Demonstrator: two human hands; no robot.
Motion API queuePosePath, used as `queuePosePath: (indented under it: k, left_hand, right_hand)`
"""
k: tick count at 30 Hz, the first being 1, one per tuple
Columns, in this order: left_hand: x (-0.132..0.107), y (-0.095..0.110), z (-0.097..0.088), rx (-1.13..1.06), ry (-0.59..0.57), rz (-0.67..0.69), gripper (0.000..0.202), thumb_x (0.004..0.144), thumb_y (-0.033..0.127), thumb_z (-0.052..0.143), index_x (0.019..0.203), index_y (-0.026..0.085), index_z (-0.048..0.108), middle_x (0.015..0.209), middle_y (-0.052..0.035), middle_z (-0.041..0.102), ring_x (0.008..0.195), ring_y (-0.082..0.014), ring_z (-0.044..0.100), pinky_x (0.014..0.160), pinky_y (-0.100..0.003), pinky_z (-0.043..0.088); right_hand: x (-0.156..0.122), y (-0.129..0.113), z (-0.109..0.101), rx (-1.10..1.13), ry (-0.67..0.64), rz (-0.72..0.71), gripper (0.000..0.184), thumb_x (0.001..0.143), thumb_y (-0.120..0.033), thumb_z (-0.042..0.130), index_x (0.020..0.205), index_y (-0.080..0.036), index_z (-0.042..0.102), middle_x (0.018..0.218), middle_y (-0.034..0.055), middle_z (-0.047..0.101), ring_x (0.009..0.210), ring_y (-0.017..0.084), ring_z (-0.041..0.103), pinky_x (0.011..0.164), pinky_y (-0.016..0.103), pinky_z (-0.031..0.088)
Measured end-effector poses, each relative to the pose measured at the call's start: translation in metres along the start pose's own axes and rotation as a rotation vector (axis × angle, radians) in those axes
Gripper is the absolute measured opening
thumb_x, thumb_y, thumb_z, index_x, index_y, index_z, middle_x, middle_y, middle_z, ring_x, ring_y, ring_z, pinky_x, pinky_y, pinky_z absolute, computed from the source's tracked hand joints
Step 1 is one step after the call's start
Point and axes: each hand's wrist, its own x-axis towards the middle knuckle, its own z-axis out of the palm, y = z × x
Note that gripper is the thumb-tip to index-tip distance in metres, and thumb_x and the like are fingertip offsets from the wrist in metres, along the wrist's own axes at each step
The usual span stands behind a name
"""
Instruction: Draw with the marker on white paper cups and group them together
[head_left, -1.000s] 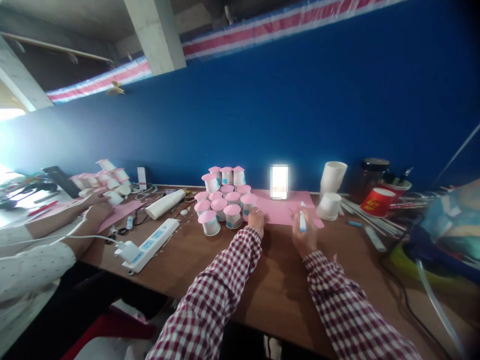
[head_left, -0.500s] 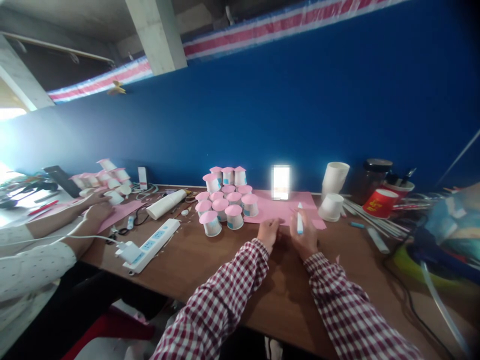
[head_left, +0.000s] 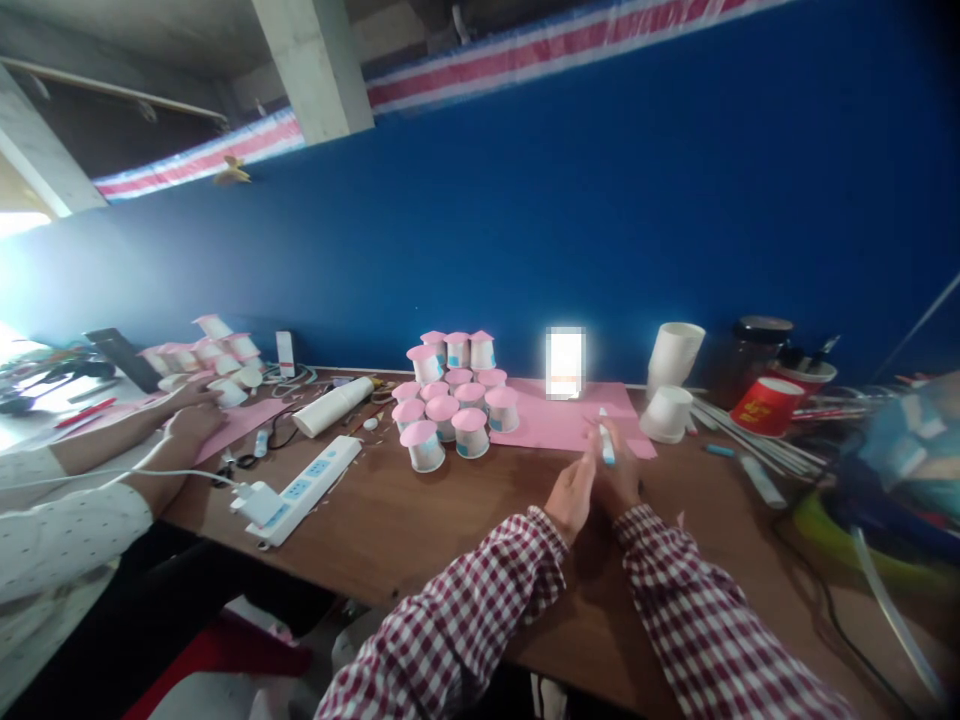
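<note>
My right hand (head_left: 621,468) is closed around a white marker with a blue end (head_left: 606,440), held upright above the near edge of a pink paper sheet (head_left: 559,405). Against it, from the left, comes my left hand (head_left: 571,495), its fingers pressed together and their tips meeting the right hand. Whatever lies between the left fingers is hidden. To the left stand several upside-down paper cups (head_left: 426,457) topped with pink paper discs, some stacked behind. A plain white cup (head_left: 667,414) sits right of the sheet.
A glowing, blurred-out screen (head_left: 565,362) stands behind the sheet. Leftward lie a power strip (head_left: 311,490) and a white cup stack (head_left: 334,405). A co-worker's hands (head_left: 196,410) are at the far left. Rightward are a red cup (head_left: 766,406), sticks and a marker (head_left: 761,480).
My left hand has moved right and toward me, and now meets my right hand. The marker has dipped slightly lower in my right hand. The cups have stayed put.
</note>
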Motion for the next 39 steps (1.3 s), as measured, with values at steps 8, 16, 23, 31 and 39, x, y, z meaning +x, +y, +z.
queuePosePath:
  k: [8,16,23,31,39]
  left_hand:
    - [-0.007,-0.009,-0.008,0.287,-0.012,0.087,0.027,0.087,0.035,0.045,0.092,0.013,0.060,0.087,-0.0071,0.064,0.079,-0.0164,0.056,0.077,-0.028,0.044]
    - [-0.025,0.002,-0.027,0.394,0.024,0.130,0.021,0.083,0.031,0.051,0.086,0.015,0.064,0.079,-0.0048,0.066,0.070,-0.0149,0.056,0.067,-0.024,0.043]
    - [-0.042,0.008,-0.046,0.351,0.141,0.166,0.025,0.084,0.035,0.051,0.079,0.016,0.067,0.073,-0.0059,0.067,0.067,-0.0146,0.061,0.064,-0.024,0.047]
    - [-0.057,0.022,-0.095,0.310,0.280,0.146,0.020,0.081,0.034,0.057,0.080,0.017,0.067,0.072,-0.0061,0.066,0.066,-0.0139,0.060,0.064,-0.023,0.047]
    - [-0.065,0.031,-0.104,0.546,0.120,0.192,0.022,0.086,0.028,0.048,0.077,0.020,0.067,0.074,-0.0055,0.067,0.070,-0.0155,0.062,0.067,-0.025,0.046]
  right_hand:
    - [-0.001,-0.001,-0.001,-0.029,-0.062,-0.045,0.040,0.089,-0.046,0.036,0.107,-0.017,0.057,0.078,0.0052,0.067,0.060,0.016,0.058,0.065,0.031,0.048]
    - [-0.007,-0.004,0.006,-0.045,-0.150,-0.230,0.035,0.090,-0.041,0.037,0.107,-0.019,0.057,0.093,0.0082,0.067,0.080,0.019,0.063,0.071,0.032,0.050]
    - [-0.007,0.000,0.004,-0.073,-0.062,-0.209,0.033,0.090,-0.039,0.040,0.107,-0.017,0.057,0.084,0.0091,0.068,0.075,0.021,0.064,0.070,0.033,0.050]
    - [-0.006,0.003,0.006,-0.146,-0.087,-0.262,0.033,0.089,-0.040,0.041,0.106,-0.016,0.056,0.095,0.0116,0.068,0.081,0.023,0.065,0.072,0.035,0.050]
    - [-0.014,0.002,0.012,-0.218,-0.226,-0.390,0.029,0.091,-0.029,0.037,0.111,-0.017,0.053,0.088,0.0100,0.068,0.076,0.021,0.066,0.068,0.032,0.051]
